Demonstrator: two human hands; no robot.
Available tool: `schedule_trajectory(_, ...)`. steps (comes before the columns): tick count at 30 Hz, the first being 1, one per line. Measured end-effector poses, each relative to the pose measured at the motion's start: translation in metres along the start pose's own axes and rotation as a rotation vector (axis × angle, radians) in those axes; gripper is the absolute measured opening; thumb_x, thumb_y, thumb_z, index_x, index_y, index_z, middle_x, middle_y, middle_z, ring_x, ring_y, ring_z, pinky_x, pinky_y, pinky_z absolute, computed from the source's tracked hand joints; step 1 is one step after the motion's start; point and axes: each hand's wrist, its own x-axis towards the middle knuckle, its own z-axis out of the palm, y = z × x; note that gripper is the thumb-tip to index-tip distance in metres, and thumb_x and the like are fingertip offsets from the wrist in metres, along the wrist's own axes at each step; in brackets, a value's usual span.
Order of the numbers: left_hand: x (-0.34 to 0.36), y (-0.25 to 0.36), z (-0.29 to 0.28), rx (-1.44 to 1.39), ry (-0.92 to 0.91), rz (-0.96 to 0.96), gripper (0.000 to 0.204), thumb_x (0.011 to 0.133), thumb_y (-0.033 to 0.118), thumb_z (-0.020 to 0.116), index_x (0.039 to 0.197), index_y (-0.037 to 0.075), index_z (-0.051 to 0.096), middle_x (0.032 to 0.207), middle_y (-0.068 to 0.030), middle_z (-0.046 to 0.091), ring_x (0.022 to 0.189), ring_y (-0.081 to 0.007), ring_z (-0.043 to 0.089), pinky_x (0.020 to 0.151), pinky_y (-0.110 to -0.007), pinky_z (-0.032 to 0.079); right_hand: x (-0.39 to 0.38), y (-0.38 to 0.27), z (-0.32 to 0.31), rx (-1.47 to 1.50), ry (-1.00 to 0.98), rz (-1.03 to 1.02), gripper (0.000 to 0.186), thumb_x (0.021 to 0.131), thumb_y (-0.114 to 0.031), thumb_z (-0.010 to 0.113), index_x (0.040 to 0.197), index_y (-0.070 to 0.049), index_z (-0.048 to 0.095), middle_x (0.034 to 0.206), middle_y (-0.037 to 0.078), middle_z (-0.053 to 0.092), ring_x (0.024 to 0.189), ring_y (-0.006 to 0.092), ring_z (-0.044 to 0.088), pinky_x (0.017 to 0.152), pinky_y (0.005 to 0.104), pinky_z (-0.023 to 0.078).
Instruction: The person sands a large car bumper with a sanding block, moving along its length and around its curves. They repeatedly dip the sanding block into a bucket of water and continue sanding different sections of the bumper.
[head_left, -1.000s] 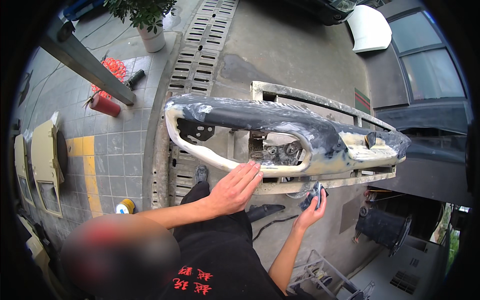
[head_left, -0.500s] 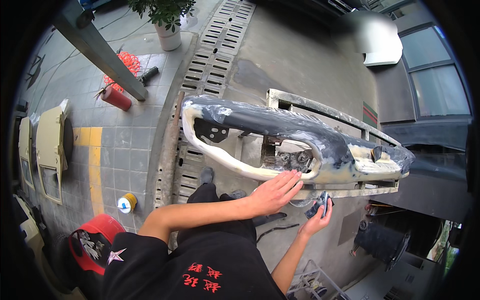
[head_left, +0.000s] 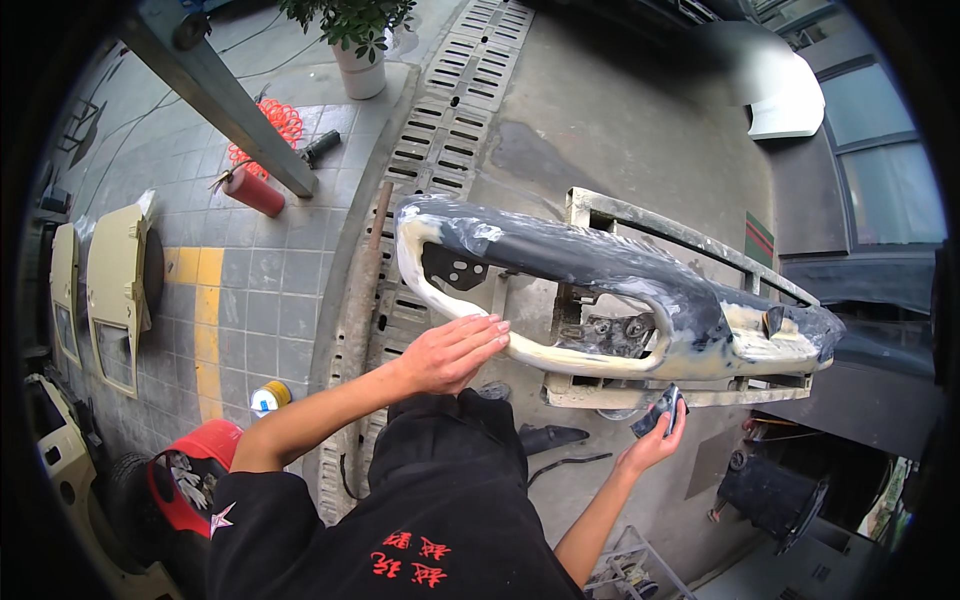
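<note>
A car bumper (head_left: 600, 262) lies before me, its dark surface patched with cream and whitish areas. A large oval opening has a pale rim (head_left: 590, 362). My left hand (head_left: 458, 352) rests its outstretched fingers on the near left part of that rim. Nothing shows in the left hand. Off the bumper's near side, my right hand (head_left: 655, 442) is closed round a dark sanding pad (head_left: 660, 412) with a shiny face. The pad is apart from the bumper. A whitish, worn stand (head_left: 650, 218) supports the bumper and shows behind and below it.
A drain grate (head_left: 440, 145) and a rusty pipe (head_left: 365, 270) run past the bumper's left end. To the left are a red bucket (head_left: 205, 440), a small yellow-and-white tin (head_left: 272, 397), a fire extinguisher (head_left: 252, 192), a post (head_left: 225, 105) and beige door panels (head_left: 120, 240). A black bin (head_left: 770, 495) stands right.
My left hand has slid left along the pale rim, from near its right end to its left part. My right hand still holds the pad. The whole view has shifted slightly.
</note>
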Motion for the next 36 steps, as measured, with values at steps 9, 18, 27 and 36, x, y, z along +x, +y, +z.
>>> schedule_trajectory(9,-0.041,-0.056,-0.035,0.166,-0.040,-0.122,0.056,0.080,0.000,0.070,0.135,-0.006,0.062,0.139,-0.0196,0.065,0.134,-0.0339,0.060,0.116,-0.043,0.048,0.001,0.006,-0.004,0.001,0.019,-0.020,0.039,0.104,-0.001,0.048,0.142,0.006,0.056,0.145,0.017,0.056,0.125,0.0260,0.060,0.100,0.0443,0.059)
schedule_trajectory(18,0.000,0.025,0.007,0.059,0.104,-0.370,0.052,0.085,0.009,0.074,0.133,-0.006,0.063,0.138,-0.0239,0.064,0.136,-0.0397,0.057,0.117,-0.048,0.045,-0.002,0.006,0.003,-0.001,0.038,-0.021,0.038,0.104,-0.003,0.050,0.140,0.005,0.058,0.143,0.015,0.059,0.123,0.0257,0.061,0.100,0.0402,0.057)
schedule_trajectory(27,-0.001,0.023,0.008,0.017,0.150,-0.247,0.051,0.077,-0.002,0.071,0.127,-0.004,0.068,0.133,-0.0183,0.069,0.130,-0.0337,0.064,0.113,-0.046,0.051,-0.003,0.005,0.009,-0.002,0.033,-0.022,0.038,0.104,-0.003,0.049,0.140,0.004,0.059,0.143,0.015,0.060,0.123,0.0257,0.062,0.099,0.0405,0.058)
schedule_trajectory(36,-0.029,-0.007,-0.010,0.138,0.125,-0.304,0.053,0.076,-0.005,0.069,0.129,-0.002,0.068,0.131,-0.0166,0.070,0.129,-0.0319,0.065,0.113,-0.045,0.051,0.002,0.006,0.004,0.001,0.040,-0.044,0.038,0.103,-0.002,0.050,0.139,0.005,0.059,0.143,0.015,0.060,0.123,0.0255,0.061,0.099,0.0405,0.057)
